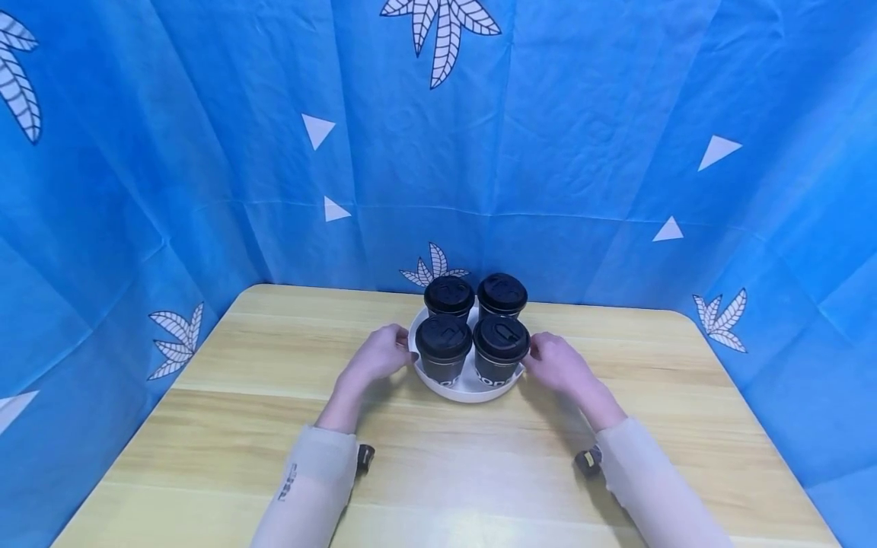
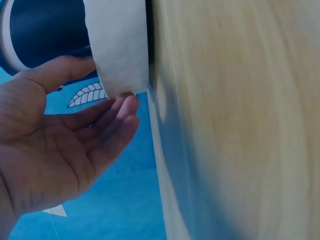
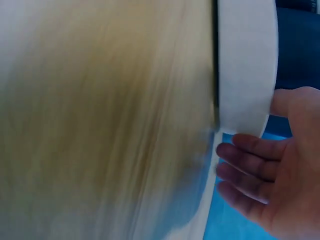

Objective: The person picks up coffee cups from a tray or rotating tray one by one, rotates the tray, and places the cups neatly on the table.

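Note:
A round white tray (image 1: 468, 393) with a raised rim is near the back of the table. Several dark paper coffee cups with black lids stand upright on it, among them a front left cup (image 1: 443, 346) and a front right cup (image 1: 500, 346). My left hand (image 1: 379, 352) holds the tray's left side, its thumb over the rim (image 2: 122, 47) and its fingertips against the outside. On the opposite side my right hand (image 1: 558, 361) pinches the rim (image 3: 247, 65) in the same way. A dark line runs beneath the tray; whether it touches the table I cannot tell.
The light wooden table (image 1: 438, 472) has rounded back corners. A blue curtain (image 1: 582, 114) with white leaves and triangles hangs right behind the tray and along both sides. Small dark devices, one left (image 1: 365, 459) and one right (image 1: 589, 460), sit at the sleeve cuffs.

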Demonstrator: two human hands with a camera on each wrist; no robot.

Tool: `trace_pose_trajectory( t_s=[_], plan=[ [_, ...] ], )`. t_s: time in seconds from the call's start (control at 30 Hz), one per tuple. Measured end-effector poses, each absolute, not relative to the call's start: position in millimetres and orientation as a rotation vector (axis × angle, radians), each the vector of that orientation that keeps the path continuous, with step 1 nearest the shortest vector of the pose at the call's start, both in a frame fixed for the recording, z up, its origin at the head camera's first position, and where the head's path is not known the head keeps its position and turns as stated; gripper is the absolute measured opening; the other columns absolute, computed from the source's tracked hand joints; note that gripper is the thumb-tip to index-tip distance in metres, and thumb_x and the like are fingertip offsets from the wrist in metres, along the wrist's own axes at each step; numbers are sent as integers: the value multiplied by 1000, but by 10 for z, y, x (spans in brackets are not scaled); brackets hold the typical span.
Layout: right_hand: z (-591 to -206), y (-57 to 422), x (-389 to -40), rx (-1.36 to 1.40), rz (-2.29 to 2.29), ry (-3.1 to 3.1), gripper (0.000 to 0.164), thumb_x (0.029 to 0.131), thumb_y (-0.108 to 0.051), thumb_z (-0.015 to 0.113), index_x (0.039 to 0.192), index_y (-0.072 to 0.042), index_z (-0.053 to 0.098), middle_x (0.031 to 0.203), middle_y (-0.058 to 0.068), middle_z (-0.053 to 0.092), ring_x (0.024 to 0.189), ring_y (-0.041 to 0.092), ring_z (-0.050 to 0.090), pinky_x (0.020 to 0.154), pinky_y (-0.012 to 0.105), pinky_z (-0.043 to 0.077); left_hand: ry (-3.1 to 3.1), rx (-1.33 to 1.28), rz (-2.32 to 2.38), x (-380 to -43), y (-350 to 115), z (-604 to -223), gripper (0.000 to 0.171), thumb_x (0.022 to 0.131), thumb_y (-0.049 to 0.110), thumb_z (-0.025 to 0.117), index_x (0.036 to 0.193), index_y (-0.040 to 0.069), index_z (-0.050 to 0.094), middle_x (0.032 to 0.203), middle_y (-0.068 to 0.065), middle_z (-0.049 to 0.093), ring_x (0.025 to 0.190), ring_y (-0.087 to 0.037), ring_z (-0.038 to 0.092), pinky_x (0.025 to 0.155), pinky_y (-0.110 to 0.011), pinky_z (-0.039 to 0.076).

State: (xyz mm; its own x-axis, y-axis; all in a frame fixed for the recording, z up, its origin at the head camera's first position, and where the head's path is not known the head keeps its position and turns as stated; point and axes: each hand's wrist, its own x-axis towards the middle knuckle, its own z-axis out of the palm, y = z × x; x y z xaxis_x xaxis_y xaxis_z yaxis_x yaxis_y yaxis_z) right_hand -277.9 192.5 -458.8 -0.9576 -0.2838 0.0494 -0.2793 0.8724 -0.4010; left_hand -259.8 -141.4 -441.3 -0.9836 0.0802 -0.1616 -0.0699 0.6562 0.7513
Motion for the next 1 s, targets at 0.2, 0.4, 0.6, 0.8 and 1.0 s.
trace_pose_trajectory(
  t_s=[0.2, 0.4, 0.6, 0.8, 1.0],
  plan=[
    [-4621, 1910, -2816, -543, -450, 3131, 28, 99, -31, 59, 103, -4, 63, 105, 14, 64, 104, 36, 56, 91, 55, 50, 2694, -4, 1249, -2592, -1416, -4418, 49, 90, 7, 69, 137, -5, 58, 126, -18, 68, 114, -33, 64, 102, -48, 54],
    [-4629, 1903, -2852, -586, -343, 3176, 35, 100, -33, 57, 112, -1, 62, 113, 17, 64, 107, 37, 56, 91, 54, 49, 2687, 5, 1255, -2599, -1416, -4402, 51, 91, 6, 68, 139, -6, 56, 128, -19, 66, 118, -34, 63, 104, -49, 53],
    [-4641, 1894, -2886, -573, -285, 3167, 38, 103, -38, 52, 114, -2, 61, 113, 16, 62, 106, 36, 55, 89, 52, 49, 2690, 51, 1267, -2613, -1467, -4381, 54, 96, 13, 66, 144, -6, 51, 140, -22, 61, 128, -38, 59, 109, -52, 49],
    [-4646, 1896, -2883, -562, -289, 3156, 38, 102, -36, 51, 115, -2, 61, 113, 17, 61, 107, 37, 55, 88, 52, 49, 2624, 161, 1522, -2618, -1597, -4311, 57, 99, 12, 64, 149, -6, 44, 145, -22, 56, 127, -38, 61, 104, -47, 54],
    [-4659, 1907, -2869, -555, -300, 3151, 38, 102, -36, 51, 115, -2, 61, 114, 17, 61, 108, 38, 55, 88, 53, 49, 2400, 468, 1903, -2590, -1717, -4196, 56, 98, 0, 63, 151, -4, 44, 151, -22, 52, 135, -41, 54, 103, -35, 55]
  ],
)
